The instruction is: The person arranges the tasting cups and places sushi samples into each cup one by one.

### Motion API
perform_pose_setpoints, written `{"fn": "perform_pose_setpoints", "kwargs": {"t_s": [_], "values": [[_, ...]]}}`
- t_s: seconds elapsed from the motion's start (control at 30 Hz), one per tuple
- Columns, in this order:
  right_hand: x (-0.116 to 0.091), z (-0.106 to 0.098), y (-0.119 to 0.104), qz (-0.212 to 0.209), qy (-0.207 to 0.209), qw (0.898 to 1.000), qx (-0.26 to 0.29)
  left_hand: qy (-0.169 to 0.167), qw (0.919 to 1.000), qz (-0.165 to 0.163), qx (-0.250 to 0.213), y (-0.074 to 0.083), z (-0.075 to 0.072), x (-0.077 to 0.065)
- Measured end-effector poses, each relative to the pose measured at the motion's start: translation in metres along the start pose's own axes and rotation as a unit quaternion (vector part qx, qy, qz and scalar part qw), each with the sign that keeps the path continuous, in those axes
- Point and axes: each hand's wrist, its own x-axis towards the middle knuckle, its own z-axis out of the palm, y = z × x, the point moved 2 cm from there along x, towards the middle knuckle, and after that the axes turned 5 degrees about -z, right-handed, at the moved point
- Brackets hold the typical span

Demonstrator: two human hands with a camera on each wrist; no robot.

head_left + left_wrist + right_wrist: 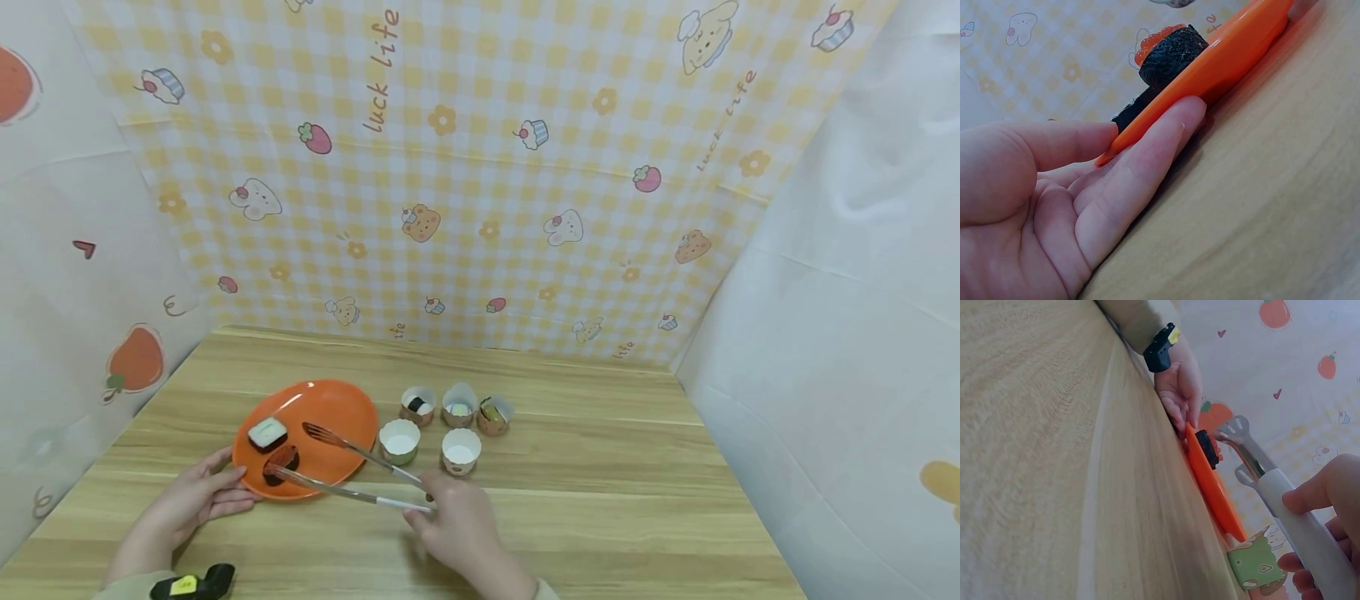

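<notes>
My left hand (197, 498) pinches the near-left rim of an orange oval plate (337, 417), thumb above and fingers beneath it. On the plate sit a white-topped sushi piece (268, 434) and a roe sushi (1175, 53) wrapped in dark seaweed. My right hand (467, 527) grips metal tongs (1300, 528) by their white handles. Their slotted tips are spread apart over the plate; one overlaps the roe sushi in the head view, the other hangs farther right, with no food between them.
Right of the plate stand several small paper cups. Three at the back, the left (417, 406), middle (459, 406) and right one (495, 415), hold food pieces. A green cup (399, 442) and another cup (461, 452) stand in front. A checkered cloth (480, 183) hangs behind the wooden table (622, 500).
</notes>
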Motion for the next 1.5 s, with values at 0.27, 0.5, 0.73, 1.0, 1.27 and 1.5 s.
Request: {"fn": "perform_pose_setpoints", "kwargs": {"t_s": [0.27,0.5,0.73,1.0,1.27,1.5], "values": [[-0.001,0.006,0.0,0.018,-0.021,1.0,0.004,0.002,1.0,-0.002,-0.001,0.0,0.0,-0.001],[-0.001,0.012,-0.003,0.023,-0.036,0.999,0.005,0.001,1.0,-0.007,-0.003,0.0,0.0,-0.001],[0.001,0.017,-0.006,0.017,-0.039,0.999,0.002,0.0,1.0,-0.004,-0.001,0.0,-0.001,-0.001],[0.005,0.023,-0.01,0.017,-0.045,0.999,-0.007,0.0,1.0,-0.003,0.001,-0.001,-0.001,-0.001],[0.009,0.027,-0.012,0.027,-0.053,0.998,-0.005,0.011,0.9999,-0.008,-0.001,0.0,0.001,-0.001],[0.01,0.031,-0.013,0.04,-0.06,0.997,0.003,0.018,0.9998,-0.01,0.0,0.001,0.002,-0.001]]}}
